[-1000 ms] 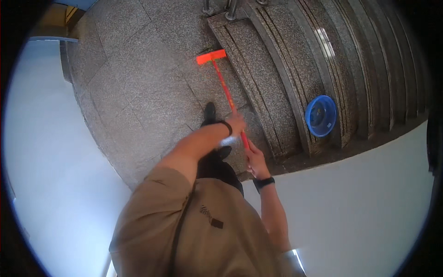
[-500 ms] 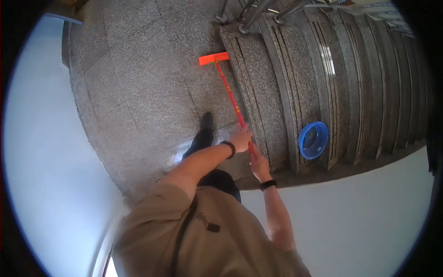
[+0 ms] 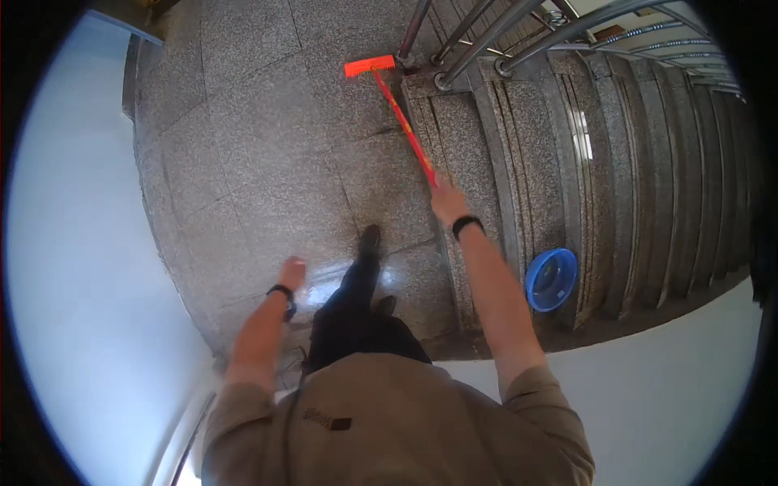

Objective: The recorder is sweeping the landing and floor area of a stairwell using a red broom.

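My right hand (image 3: 447, 200) is closed round the end of a long red handle with yellow marks. It belongs to a floor tool (image 3: 415, 144) with an orange crosswise head (image 3: 369, 66), whose edge looks notched. That head lies on the stone landing by the foot of the railing, and the handle slants from it toward me along the top stair edge. Off the handle and low at the left, my left hand (image 3: 293, 274) hangs over the landing. Motion blurs its fingers, and no object shows in it.
Stone stairs (image 3: 519, 154) with dark grooved edges run off to the right. A blue basin (image 3: 552, 279) stands on a step there. Metal railing posts (image 3: 486, 49) rise at the top. A pale wall (image 3: 77, 235) bounds the left side of the landing (image 3: 267, 162).
My left hand has let go of the handle and swung left. My right hand keeps its grip and has moved up, and the orange head has slid farther away toward the railing.
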Demonstrator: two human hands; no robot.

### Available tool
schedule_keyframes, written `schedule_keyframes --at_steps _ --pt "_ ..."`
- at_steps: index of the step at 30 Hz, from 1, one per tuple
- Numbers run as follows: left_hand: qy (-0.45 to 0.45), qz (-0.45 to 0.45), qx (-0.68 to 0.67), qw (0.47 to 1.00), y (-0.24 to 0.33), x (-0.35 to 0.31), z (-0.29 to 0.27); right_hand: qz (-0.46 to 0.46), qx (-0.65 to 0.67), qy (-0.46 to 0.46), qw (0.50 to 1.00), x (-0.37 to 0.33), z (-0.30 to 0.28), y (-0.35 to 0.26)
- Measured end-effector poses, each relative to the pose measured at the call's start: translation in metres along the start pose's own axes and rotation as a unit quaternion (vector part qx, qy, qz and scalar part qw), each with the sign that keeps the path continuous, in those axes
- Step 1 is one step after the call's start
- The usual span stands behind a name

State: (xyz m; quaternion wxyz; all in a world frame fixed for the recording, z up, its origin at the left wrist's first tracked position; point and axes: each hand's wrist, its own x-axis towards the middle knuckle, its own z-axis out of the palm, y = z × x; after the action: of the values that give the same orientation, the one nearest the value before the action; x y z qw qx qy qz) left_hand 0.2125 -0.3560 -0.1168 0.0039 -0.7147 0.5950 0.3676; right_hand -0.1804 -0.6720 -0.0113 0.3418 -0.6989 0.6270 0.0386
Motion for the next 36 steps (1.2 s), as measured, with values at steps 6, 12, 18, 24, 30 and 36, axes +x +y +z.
schedule_keyframes --at_steps 6,12,18,24,30,36 --pt "0.029 -0.209 -0.204 0.956 -0.013 -0.043 0.044 0.142 -0.020 -0.154 0.978 -0.223 0.026 0.071" --pt "-0.053 -0.184 -0.391 0.900 0.073 -0.032 0.070 0.186 -0.050 -0.224 0.955 -0.465 0.021 0.118" --pt "-0.027 -0.218 -0.549 0.807 0.160 -0.040 0.041 0.158 -0.074 -0.243 0.954 -0.455 0.036 0.163" --pt "-0.003 -0.259 -0.512 0.819 0.170 -0.096 0.071 0.075 -0.060 -0.198 0.976 -0.291 0.051 0.146" --pt "-0.054 -0.243 -0.467 0.849 0.155 -0.170 0.138 -0.026 -0.038 -0.126 0.991 -0.294 0.037 0.171" --pt "0.068 -0.305 -0.535 0.785 0.184 -0.210 0.172 0.010 -0.043 -0.187 0.981 -0.461 0.035 0.267"
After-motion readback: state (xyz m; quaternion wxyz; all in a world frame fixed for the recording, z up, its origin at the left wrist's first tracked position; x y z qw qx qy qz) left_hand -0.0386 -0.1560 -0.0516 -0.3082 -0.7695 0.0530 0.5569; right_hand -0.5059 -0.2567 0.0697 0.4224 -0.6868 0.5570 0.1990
